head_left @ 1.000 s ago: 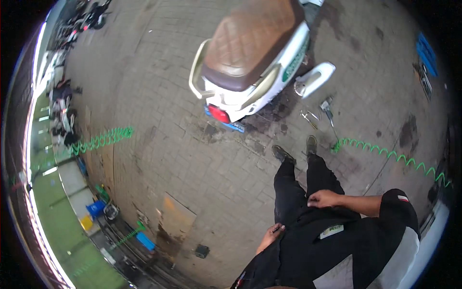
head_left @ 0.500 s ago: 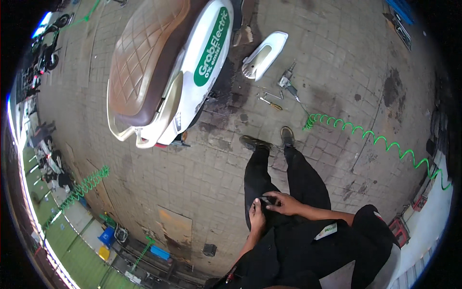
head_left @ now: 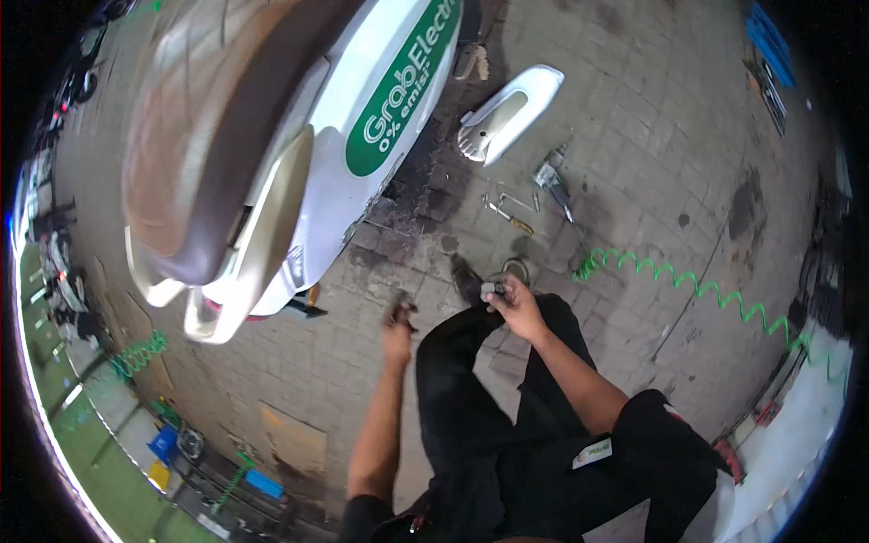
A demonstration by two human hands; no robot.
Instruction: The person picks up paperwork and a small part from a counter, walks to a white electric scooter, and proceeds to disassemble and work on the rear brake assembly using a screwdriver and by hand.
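My right hand is closed on a small grey object above my bent knees. My left hand reaches out low beside the scooter's rear; its dark fingertips are blurred, so I cannot tell what, if anything, they hold. The white scooter with a brown quilted seat and a green side decal fills the upper left. A detached white panel lies on the paving beside it. Near that lie an air impact tool and several small hand tools, one with a yellow handle.
A coiled green air hose crosses the paving on the right toward a pale wall. Blue items and metal parts lie at the upper right. Parked scooters line the left, with cardboard and coloured bins lower down.
My hands have parted: the left has moved up and left toward the scooter, the right upward with the grey object. My knees are now bent, and the scooter shows larger.
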